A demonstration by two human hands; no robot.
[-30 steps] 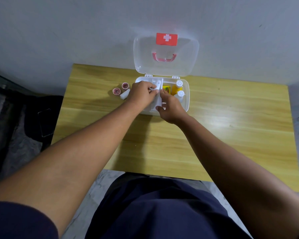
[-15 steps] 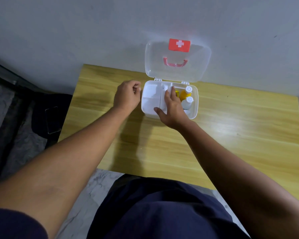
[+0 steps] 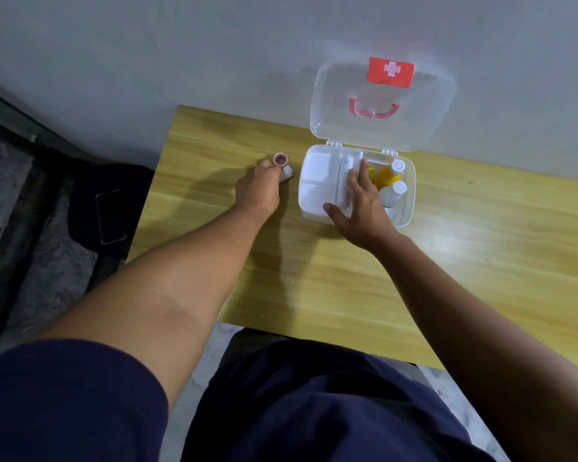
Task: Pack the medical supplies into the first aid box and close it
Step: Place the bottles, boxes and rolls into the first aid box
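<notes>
The wooden desk [image 3: 314,278] carries everything, its far edge against a grey wall. Towards the far right of it stands the first aid box [image 3: 404,195], white, with its clear lid [image 3: 381,105] swung up and leaning back at the wall, the red cross label and a pink handle showing through it. A white tray [image 3: 317,181] sits in the left part of the box, its visible compartments looking empty. In the right part stand an orange bottle [image 3: 389,173] and, just nearer, a white bottle [image 3: 392,191], both with white caps.

The right hand [image 3: 357,208] lies flat on the tray and the near edge of the box, fingers spread, its grip open and clasping nothing, so it seems to be steadying the box. The left hand [image 3: 257,188] is on the desk just left of the box, its grip curled around a small white item [image 3: 286,173]; beside it, touching the fingertips, stands a small roll with a pink core [image 3: 280,159]. Whether the fingers have truly closed on either one I cannot tell.

As I judge it, packing is partly done: the bottles are in, at least these two small supplies remain outside, and the lid is not yet closed
</notes>
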